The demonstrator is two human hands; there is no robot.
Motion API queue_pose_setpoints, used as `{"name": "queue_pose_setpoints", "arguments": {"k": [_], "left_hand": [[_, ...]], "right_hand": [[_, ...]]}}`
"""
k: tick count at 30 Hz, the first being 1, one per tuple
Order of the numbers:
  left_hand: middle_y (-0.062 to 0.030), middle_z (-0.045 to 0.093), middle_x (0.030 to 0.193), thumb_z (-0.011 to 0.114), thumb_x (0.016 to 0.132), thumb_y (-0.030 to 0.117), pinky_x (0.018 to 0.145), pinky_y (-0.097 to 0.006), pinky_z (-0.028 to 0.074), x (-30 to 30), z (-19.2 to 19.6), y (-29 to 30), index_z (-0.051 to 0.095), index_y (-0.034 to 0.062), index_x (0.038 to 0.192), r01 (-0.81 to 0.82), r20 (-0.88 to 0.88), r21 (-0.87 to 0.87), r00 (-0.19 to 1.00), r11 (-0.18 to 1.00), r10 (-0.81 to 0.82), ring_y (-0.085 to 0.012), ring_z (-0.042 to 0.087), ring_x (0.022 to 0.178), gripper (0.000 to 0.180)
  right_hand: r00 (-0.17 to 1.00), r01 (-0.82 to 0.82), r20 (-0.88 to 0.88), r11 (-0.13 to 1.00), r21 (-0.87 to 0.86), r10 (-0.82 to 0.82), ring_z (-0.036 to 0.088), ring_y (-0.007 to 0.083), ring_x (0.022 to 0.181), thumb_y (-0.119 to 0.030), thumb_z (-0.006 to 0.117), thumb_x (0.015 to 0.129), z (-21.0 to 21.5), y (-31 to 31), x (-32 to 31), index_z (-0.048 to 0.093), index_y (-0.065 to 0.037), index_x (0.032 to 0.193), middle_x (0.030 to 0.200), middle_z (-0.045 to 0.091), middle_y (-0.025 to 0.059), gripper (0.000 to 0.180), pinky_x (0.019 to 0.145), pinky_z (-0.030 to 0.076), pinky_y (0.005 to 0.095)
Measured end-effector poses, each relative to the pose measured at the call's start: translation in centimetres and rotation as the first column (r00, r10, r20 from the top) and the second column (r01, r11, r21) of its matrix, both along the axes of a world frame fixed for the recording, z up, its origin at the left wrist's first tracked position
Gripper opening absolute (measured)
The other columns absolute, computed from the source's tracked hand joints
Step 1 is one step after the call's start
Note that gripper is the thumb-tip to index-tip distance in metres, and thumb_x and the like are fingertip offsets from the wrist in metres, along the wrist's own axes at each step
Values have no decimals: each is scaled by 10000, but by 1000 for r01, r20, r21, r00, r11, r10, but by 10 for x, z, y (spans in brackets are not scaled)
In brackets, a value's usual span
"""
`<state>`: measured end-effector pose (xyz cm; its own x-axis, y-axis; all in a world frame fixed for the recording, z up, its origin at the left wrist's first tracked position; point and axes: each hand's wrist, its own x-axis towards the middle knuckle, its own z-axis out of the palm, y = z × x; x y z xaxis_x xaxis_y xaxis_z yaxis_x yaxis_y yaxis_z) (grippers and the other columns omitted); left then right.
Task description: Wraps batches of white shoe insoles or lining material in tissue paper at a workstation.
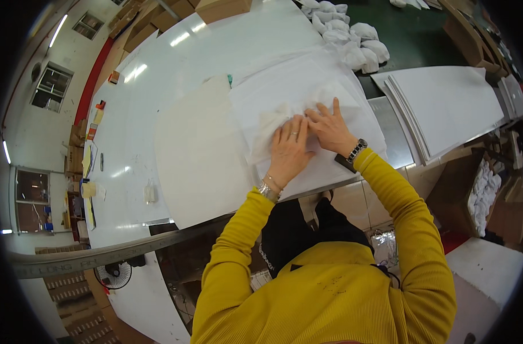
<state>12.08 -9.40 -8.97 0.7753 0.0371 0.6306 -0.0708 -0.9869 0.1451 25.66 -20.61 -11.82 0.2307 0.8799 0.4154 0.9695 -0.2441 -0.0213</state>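
Crumpled white piece [277, 117]: Sits under both hands, atop the flat white sheets [313, 175], gathered and creased; paper or cloth, cannot tell which. Hides any contents beneath the fingers.
Left hand [290, 148]: Lies over the near side of the crumpled piece, fingers close together and slightly bent, thumb out to the right.
Left grip: Cannot tell whether pinching or only pressing.
Right hand [330, 129]: Touches the right side of the same piece, fingers more spread, one standing apart from the rest.
Right grip: Fairly wide at the fingers; cannot tell whether pinching the material.
Stage of piece: Judged partway; looks gathered, but not yet compact like the bundles.
White bundles [353, 34]: Lie heaped on the dark green surface [416, 43], beyond the sheets and to the right; rounded and compact, so judged done.
Flat white sheets: Lie on the white bench [175, 69], spread wide beneath the hands; judged left to use.
Off-white sheet [198, 149]: Lies flat just left of the white sheets, clear of both hands.
Right-hand stack [450, 103]: Lies flat well right of the hands, edges slightly stepped; judged also left.
Open carton [453, 195]: Stands low at right; contains further white material [484, 198], state unclear.
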Motion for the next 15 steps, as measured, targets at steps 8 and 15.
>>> {"name": "queue_pose_setpoints", "arguments": {"k": [8,15], "left_hand": [[-134,630,870,705,754,178,761,-309,485,-4,-22,82,553,49,1225,-73,-457,-801,715,594,-529,-270,610,848,512],[-112,562,1208,684,787,240,915,-423,421,-11,-18,30,548,127,1235,-91,-347,-221,938,971,9,-309,544,1049,481]], "right_hand": [[680,-377,-710,742,-554,-184,543,312,1085,-282,746,670,68,16,18,553,-176,1227,1144,595,123,599,924,428,357],[837,-61,-503,876,-479,-217,532,292,1078,-619,641,702,27,35,44,685,-199,1053,1094,595,112,549,944,374,509]]}}
